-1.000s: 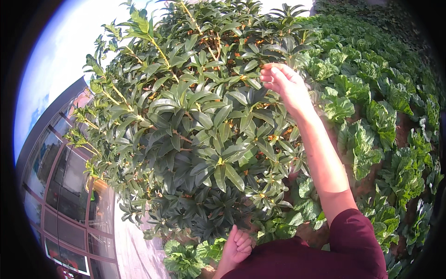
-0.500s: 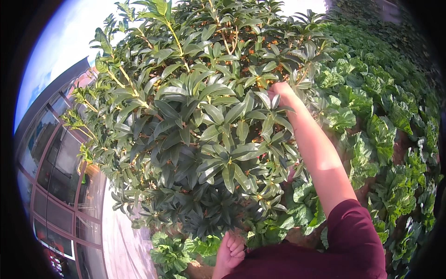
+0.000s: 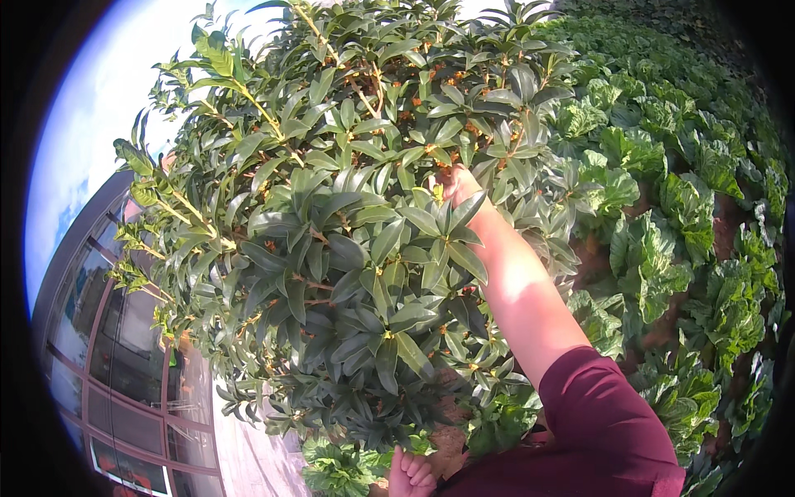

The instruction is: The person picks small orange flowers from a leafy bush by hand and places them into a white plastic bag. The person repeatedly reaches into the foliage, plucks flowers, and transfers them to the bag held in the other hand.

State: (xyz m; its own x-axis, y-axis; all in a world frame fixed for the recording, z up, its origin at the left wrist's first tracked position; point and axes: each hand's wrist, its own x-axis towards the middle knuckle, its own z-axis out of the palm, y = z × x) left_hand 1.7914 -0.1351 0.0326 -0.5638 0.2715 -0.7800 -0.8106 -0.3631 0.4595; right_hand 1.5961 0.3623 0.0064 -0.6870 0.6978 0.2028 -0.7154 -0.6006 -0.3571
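Observation:
A big leafy shrub (image 3: 331,273) with long dark green leaves and small clusters of orange flowers (image 3: 451,79) fills the middle. My right arm stretches up into it from the lower right. Leaves partly cover my right hand (image 3: 455,184), whose fingers are bent in among the foliage beside some orange blossoms; what they pinch is hidden. Low down, just beneath the lowest leaves, my left hand (image 3: 411,474) is curled into a fist with the palm side toward me. Whatever it may hold cannot be seen.
Rows of leafy green cabbages (image 3: 650,257) grow on brown soil to the right, with more plants (image 3: 338,468) under the shrub. On the left stands a building with framed glass panes (image 3: 124,356). A pale paved strip (image 3: 257,455) runs between it and the shrub.
The view has shifted a little. My right hand has moved left and slightly down in the picture, among the leaves. My left hand sits lower in the picture, still curled.

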